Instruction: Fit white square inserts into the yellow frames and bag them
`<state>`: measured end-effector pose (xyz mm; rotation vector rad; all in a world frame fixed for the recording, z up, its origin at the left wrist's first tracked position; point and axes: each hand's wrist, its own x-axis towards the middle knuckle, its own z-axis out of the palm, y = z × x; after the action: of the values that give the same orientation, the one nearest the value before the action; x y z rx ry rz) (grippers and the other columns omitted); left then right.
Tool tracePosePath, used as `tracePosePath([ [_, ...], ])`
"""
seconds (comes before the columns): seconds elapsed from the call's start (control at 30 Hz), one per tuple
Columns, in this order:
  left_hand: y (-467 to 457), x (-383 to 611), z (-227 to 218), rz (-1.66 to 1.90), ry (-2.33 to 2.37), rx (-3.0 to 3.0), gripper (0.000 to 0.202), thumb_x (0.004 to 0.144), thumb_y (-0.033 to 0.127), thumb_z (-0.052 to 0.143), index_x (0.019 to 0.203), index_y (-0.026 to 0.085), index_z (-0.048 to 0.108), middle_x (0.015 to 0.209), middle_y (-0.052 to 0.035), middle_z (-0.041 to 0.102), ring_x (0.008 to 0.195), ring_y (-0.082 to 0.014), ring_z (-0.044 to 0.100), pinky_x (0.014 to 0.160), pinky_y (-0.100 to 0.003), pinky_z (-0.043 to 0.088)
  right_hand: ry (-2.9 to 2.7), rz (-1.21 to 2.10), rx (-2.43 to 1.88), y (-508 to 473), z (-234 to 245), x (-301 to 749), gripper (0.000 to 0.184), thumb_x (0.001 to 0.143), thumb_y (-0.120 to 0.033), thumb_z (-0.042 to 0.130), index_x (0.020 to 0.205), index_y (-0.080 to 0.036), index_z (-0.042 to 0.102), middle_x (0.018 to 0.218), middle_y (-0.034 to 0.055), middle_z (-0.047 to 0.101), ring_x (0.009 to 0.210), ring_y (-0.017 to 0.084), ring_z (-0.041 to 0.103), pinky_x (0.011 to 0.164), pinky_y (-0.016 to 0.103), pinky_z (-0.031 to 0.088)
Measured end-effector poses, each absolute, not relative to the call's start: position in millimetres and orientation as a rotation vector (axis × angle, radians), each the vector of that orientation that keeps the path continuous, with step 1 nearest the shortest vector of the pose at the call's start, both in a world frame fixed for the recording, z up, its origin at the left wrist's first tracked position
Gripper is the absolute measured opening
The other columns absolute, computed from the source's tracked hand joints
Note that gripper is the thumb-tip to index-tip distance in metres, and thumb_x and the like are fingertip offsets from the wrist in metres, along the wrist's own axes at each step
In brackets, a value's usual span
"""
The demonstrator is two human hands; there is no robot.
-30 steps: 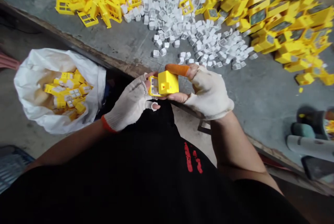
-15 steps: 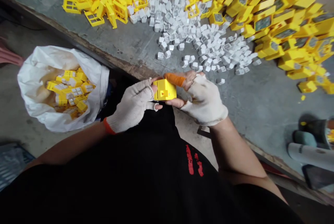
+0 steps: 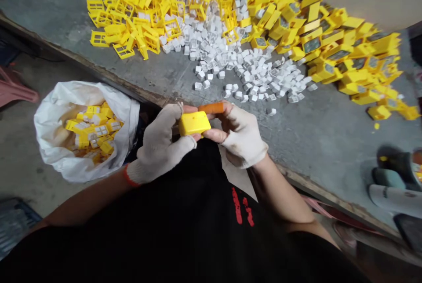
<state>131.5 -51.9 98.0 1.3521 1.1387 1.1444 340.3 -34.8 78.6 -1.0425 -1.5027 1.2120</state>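
Both gloved hands hold a small boxy yellow plastic piece [image 3: 194,123] in front of my belly, and its plain yellow face is turned up. My left hand [image 3: 158,144], in a white knit glove with a red cuff, grips its left end. My right hand [image 3: 239,136], in a similar white glove, pinches its right end. An orange finger sleeve [image 3: 211,107] covers one finger of my right hand, just beyond the piece. The underside of the piece is hidden.
A white plastic sack [image 3: 49,136] of assembled yellow pieces stands left of my hands. Beyond a worn ledge edge [image 3: 132,87], yellow frames [image 3: 138,32], white cubes [image 3: 250,70] and yellow boxes [image 3: 356,67] lie heaped on concrete. Footwear [image 3: 392,168] shows at right.
The yellow piece has turned in my hands, so its white-framed opening no longer shows. It sits lower and further left in the view, and the camera has swung, bringing more of the heaps into the picture.
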Motion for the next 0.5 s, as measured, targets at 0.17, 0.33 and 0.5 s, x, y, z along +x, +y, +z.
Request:
tracePosePath([
  [0.17,-46.0,125.8,96.4,1.182,1.188,1.313,0.027,0.082,0.022,0.092,0.107,0.025,0.083,0.114,-0.0066,0.079,0.115,-0.0339,0.072,0.111,-0.046,0.056,-1.267,1.38,-1.059,-34.1,73.4,325.7,0.065,0.072,-0.077,0.101,0.109,-0.028,0.082,0.097,0.0016,0.083,0.09,0.023,0.08,0.088,0.039,0.07],
  [0.33,-30.3,126.1,82.5,1.144,0.874,0.949,0.037,0.092,0.048,0.082,0.12,0.025,0.081,0.141,-0.0117,0.08,0.137,-0.0359,0.072,0.112,-0.047,0.061,-1.495,1.481,-1.008,-29.5,70.4,320.8,0.056,0.085,-0.072,0.094,0.116,-0.027,0.083,0.106,0.0049,0.086,0.096,0.025,0.082,0.094,0.042,0.069],
  [0.5,-28.6,140.4,76.4,0.967,0.971,1.106,0.058,0.109,0.058,0.035,0.124,0.027,0.082,0.146,-0.0046,0.08,0.149,-0.0327,0.067,0.104,-0.053,0.062,-1.802,0.834,-1.14,-31.5,102.8,296.3,0.05,0.103,-0.062,0.074,0.143,-0.032,0.078,0.133,0.0117,0.084,0.133,0.038,0.075,0.12,0.063,0.06],
])
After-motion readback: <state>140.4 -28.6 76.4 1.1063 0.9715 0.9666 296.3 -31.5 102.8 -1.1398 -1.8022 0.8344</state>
